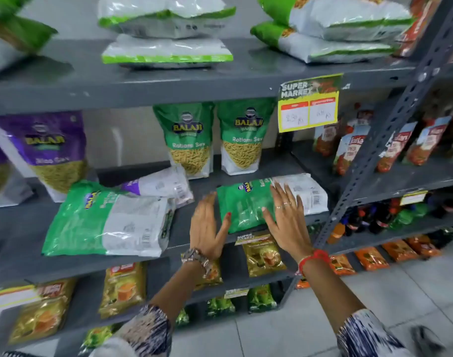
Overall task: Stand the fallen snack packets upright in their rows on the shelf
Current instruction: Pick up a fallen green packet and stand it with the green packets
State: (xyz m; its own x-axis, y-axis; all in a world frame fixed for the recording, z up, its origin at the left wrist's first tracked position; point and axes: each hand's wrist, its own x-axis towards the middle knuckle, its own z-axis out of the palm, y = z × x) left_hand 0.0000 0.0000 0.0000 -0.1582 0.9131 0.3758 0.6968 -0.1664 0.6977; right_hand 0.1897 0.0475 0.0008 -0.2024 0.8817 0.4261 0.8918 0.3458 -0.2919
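Flat green packet (242, 206) bracketed by both hands on shelf (202, 240).
Left hand (207, 225) is spread open at its left edge, right hand (287, 215) laid open on its right half; nothing is gripped. Two upright packets (215, 136) are seen behind it.

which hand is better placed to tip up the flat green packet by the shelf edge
Right. The right hand lies spread over the flat green packet, fingers reaching toward its far end. The left hand sits at the packet's left edge, thumb just touching, better for steadying it.
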